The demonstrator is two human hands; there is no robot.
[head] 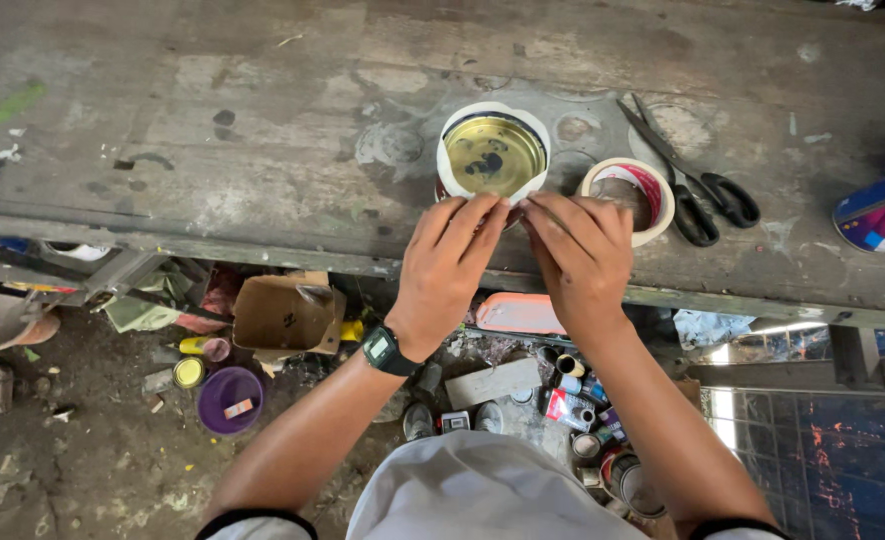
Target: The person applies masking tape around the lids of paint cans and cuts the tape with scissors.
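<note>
I see soft, even daylight on the counter (263, 150) — sharp focus, faint shadows, a bright glare patch lower right, edges slightly bowed.

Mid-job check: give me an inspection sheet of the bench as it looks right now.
Surface: worn, paint-stained wooden bench.
Job's things: round tin with a gold lid and a white band around its rim.
Clutter: tape roll right of the tin; black scissors beside it; tipped can at right edge.
Hands: left hand and right hand both at the tin's near edge, fingertips pressing there.
Cables: nothing seen.
Surroundings: dirt floor below with a cardboard box, purple bowl and small tins.
</note>
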